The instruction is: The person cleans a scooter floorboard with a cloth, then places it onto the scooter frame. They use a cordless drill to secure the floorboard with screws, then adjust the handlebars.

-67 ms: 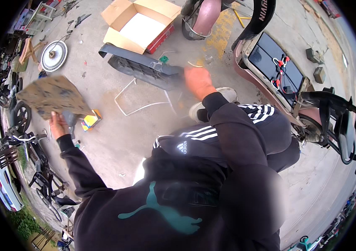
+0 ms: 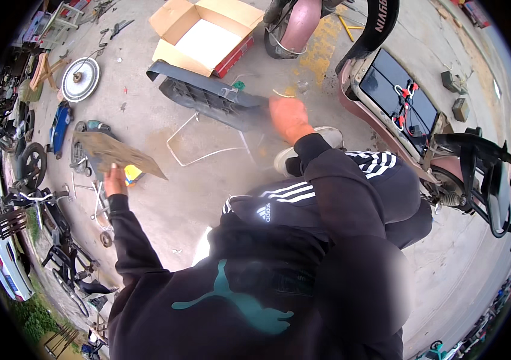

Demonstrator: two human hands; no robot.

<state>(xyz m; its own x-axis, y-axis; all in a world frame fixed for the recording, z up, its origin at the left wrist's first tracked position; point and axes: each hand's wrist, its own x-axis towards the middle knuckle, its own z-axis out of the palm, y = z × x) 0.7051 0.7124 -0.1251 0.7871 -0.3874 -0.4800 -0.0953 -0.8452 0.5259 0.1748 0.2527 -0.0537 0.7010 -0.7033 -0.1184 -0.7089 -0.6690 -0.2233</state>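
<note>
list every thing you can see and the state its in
left hand: gripping brown sheet
brown sheet: raised, tilted
right hand: curled, grip on dark panel unclear
dark panel: ribbed side showing
cardboard box: open, flaps spread
battery compartment: uncovered, cables exposed
silver wheel: lying on the ground

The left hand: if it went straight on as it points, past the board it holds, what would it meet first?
Probably the teal-green object beyond the brown board; it seems lower than the left hand, so contact is uncertain.
</note>
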